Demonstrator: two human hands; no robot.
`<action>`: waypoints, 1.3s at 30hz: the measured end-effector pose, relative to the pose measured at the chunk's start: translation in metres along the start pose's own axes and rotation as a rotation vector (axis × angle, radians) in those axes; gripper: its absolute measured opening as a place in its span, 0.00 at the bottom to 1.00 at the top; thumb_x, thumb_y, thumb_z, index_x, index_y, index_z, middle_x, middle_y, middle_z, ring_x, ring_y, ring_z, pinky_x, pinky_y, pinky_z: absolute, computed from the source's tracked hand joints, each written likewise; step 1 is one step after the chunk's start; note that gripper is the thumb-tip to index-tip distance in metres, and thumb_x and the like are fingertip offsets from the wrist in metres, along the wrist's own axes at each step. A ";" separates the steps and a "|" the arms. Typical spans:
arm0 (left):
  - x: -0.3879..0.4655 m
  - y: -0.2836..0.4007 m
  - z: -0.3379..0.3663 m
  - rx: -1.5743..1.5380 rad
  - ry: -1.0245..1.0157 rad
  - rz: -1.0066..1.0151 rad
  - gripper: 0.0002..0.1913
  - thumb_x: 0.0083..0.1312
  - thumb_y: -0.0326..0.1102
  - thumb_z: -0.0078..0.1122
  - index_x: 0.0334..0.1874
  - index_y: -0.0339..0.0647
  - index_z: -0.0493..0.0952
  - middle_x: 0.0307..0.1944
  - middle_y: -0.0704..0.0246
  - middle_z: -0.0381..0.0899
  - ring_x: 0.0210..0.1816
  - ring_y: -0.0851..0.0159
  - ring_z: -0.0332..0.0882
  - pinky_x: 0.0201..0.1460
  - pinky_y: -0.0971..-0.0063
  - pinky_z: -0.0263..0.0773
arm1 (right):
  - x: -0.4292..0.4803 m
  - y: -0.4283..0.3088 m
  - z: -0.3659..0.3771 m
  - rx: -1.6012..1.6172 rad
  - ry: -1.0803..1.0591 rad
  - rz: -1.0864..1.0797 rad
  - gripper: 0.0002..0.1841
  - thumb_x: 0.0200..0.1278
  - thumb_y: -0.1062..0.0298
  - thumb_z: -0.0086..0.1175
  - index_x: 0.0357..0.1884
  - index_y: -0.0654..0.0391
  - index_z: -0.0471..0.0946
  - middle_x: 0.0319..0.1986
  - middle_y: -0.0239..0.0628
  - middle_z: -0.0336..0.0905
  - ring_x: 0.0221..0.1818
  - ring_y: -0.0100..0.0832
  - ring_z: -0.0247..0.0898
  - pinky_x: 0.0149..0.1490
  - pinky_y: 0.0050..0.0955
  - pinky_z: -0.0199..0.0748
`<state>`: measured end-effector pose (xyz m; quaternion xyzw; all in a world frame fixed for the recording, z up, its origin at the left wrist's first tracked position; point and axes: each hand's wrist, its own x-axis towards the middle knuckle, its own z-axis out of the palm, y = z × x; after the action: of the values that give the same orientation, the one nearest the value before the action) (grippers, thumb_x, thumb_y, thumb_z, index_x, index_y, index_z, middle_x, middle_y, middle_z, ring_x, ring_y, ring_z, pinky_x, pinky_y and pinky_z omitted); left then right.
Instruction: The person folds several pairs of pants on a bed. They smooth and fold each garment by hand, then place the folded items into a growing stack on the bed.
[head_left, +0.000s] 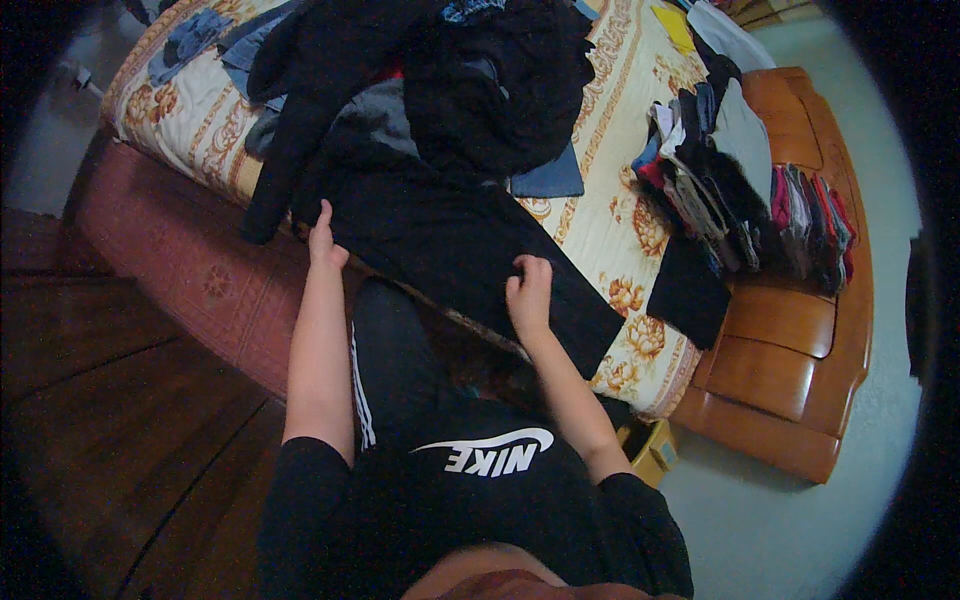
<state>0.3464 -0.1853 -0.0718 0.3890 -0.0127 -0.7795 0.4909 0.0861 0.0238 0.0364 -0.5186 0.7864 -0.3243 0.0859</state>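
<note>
Spread across the bed in front of me is a black garment that looks like trousers (442, 232), its straight end towards the right. My left hand (326, 244) is at the garment's near left edge, thumb apart from the extended fingers, and no cloth shows between them. My right hand (531, 292) is over the garment's near right part with its fingers curled. Whether it pinches the fabric is hidden. A heap of dark clothes (495, 97) lies just beyond, and a black sleeve or leg (289, 172) hangs down near my left hand.
The bed has a floral cover (630, 217). Stacked folded clothes (705, 180) lie at its right, and a smaller folded row (814, 217) rests against the wooden headboard (780, 382). Blue denim (191, 45) is at the far left. A yellow container (649, 450) stands below the bed's corner.
</note>
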 end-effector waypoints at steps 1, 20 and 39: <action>0.003 0.000 -0.002 0.006 0.012 -0.013 0.27 0.61 0.46 0.57 0.56 0.34 0.67 0.54 0.62 0.71 0.53 0.57 0.70 0.58 0.61 0.65 | 0.003 -0.003 0.004 -0.043 -0.061 -0.014 0.15 0.46 0.81 0.48 0.40 0.63 0.69 0.39 0.51 0.65 0.44 0.51 0.64 0.50 0.39 0.66; -0.196 -0.131 0.134 1.323 -0.838 0.899 0.37 0.40 0.15 0.51 0.60 0.34 0.62 0.60 0.55 0.64 0.61 0.51 0.61 0.63 0.63 0.58 | -0.012 0.006 -0.109 1.731 -0.318 0.546 0.34 0.62 0.39 0.40 0.59 0.58 0.62 0.52 0.40 0.69 0.56 0.34 0.65 0.59 0.34 0.64; -0.154 -0.223 0.075 2.310 -0.378 0.877 0.31 0.63 0.45 0.49 0.67 0.51 0.52 0.70 0.65 0.43 0.70 0.56 0.41 0.60 0.35 0.44 | -0.119 0.177 -0.104 -0.282 0.746 0.439 0.22 0.44 0.76 0.48 0.47 0.62 0.69 0.44 0.46 0.70 0.49 0.43 0.66 0.55 0.42 0.61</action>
<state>0.1646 0.0226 -0.0178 0.4371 -0.8875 -0.1273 0.0714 -0.0443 0.2161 -0.0127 -0.1939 0.8914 -0.3527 -0.2083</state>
